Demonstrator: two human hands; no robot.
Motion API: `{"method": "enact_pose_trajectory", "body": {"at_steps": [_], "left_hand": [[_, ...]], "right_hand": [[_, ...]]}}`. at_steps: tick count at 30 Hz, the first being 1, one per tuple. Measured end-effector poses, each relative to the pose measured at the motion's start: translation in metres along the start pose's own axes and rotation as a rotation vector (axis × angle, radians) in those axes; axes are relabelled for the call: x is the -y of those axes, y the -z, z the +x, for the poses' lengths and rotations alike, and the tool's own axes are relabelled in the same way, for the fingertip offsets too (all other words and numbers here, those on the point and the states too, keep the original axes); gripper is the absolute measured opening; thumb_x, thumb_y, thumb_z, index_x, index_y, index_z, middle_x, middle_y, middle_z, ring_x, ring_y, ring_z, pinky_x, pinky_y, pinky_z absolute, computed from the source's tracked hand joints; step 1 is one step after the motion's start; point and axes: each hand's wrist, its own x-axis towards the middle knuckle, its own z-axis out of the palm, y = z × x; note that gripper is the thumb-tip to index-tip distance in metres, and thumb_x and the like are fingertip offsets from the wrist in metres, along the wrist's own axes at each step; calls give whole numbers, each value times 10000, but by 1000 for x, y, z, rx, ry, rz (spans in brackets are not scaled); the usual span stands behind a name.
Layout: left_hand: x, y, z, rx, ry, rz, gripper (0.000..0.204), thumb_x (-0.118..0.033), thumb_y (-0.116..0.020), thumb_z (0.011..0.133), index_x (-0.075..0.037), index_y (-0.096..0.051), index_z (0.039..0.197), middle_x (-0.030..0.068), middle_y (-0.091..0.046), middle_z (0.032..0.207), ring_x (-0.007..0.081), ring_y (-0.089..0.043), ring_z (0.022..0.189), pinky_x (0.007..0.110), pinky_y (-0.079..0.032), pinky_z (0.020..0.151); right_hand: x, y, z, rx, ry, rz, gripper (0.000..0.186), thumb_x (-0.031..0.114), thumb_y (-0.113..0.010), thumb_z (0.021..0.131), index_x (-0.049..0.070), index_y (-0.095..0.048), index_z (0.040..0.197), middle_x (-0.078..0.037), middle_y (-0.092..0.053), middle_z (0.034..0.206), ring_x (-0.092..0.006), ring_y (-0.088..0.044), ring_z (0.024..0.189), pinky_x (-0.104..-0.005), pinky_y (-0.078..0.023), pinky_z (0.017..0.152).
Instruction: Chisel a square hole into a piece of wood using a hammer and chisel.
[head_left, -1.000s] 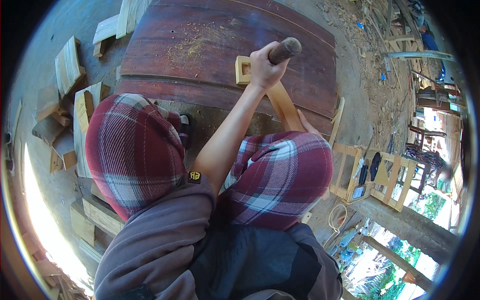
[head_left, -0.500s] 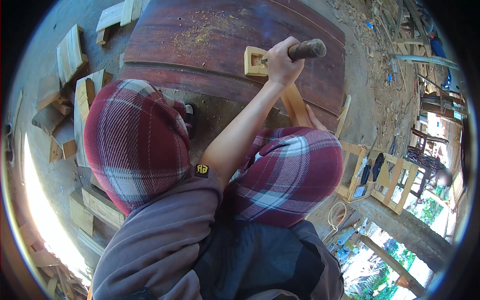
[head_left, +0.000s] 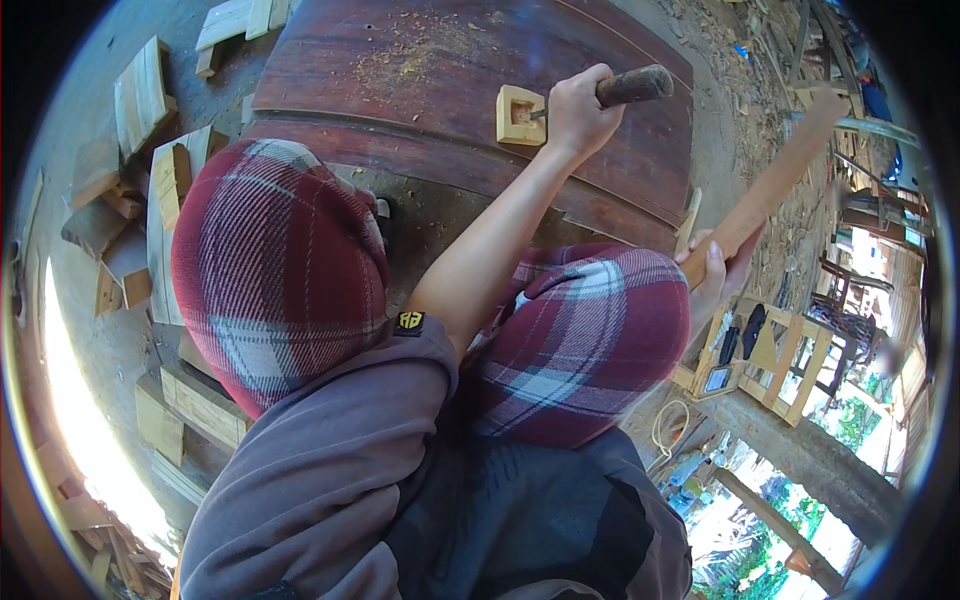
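My left hand is closed around the dark round handle of a chisel. The chisel lies at a slant, and its narrow blade reaches into a squarish recess in a pale wooden block. That block rests on a dark reddish wooden board. Off to the right, beside my right knee, my right hand grips the lower end of a long wooden stick. The stick is raised away from the chisel, its far end blurred. Part of my right hand is hidden behind the stick and the knee.
Wood shavings are scattered over the board's far part. Several cut wood pieces lie on the floor at left. At right are a wooden frame with dark items on it and a coil of cord. Plaid cloth covers my knees.
My right hand has swung the stick from behind the chisel out to the right. My left hand, the chisel and the block appear slightly farther right in the picture.
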Motion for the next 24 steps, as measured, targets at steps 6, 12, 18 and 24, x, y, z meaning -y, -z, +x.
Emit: {"method": "enact_pose_trajectory", "body": {"at_steps": [6,12,18,24], "left_hand": [[0,-7,-4,44,8,55,136,-151,-698,782,-58,-600,768,167,-584,650,368,-604,623,381,-459,560],[5,-3,3,38,-7,85,134,-153,-696,776,-62,-598,775,172,-595,674,388,-607,657,403,-462,574],[-19,-26,4,148,24,144,139,-196,-681,751,-98,-608,819,168,-647,777,389,-633,786,483,-480,649],[-3,-10,-1,142,8,87,99,-87,-642,771,-48,-550,764,212,-551,679,426,-575,669,423,-452,579]], "right_hand": [[-1,-21,-1,234,238,-319,876,142,-630,699,8,-320,1508,-270,-544,1290,-274,-606,1108,-388,-478,949],[14,-31,-5,153,174,32,880,123,-652,679,-56,-334,1479,-275,-507,1349,-307,-549,1204,-390,-409,1036],[-3,-8,1,227,109,-144,837,78,-659,714,17,-361,1493,-192,-527,1375,-235,-545,1170,-344,-410,1020],[0,-19,2,261,267,8,844,80,-672,749,-51,-295,1493,-217,-518,1397,-216,-489,1282,-317,-365,1066]]}}
